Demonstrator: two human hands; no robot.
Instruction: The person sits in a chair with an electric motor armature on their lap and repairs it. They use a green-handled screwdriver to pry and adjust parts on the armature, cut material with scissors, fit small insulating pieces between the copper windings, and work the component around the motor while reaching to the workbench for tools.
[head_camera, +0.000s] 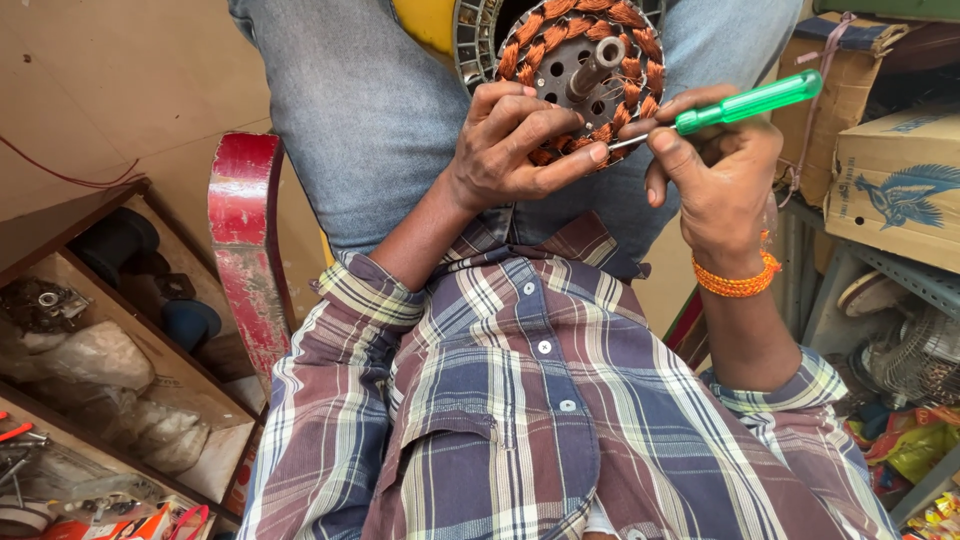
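Note:
A round motor stator (560, 62) with copper-coloured wire coils and a metal shaft in the middle rests on my lap between my knees. My left hand (515, 140) grips its near rim, fingers curled over the coils. My right hand (715, 170) holds a screwdriver (745, 102) with a clear green handle. Its metal tip points left into the coils by my left fingertips. An orange beaded band sits on my right wrist.
A red-painted chair arm (245, 240) stands at my left. Wooden compartments (120, 370) at lower left hold plastic bags, dark parts and small tools. Cardboard boxes (900, 185) sit on a metal rack at right, with a fan guard (910, 355) below.

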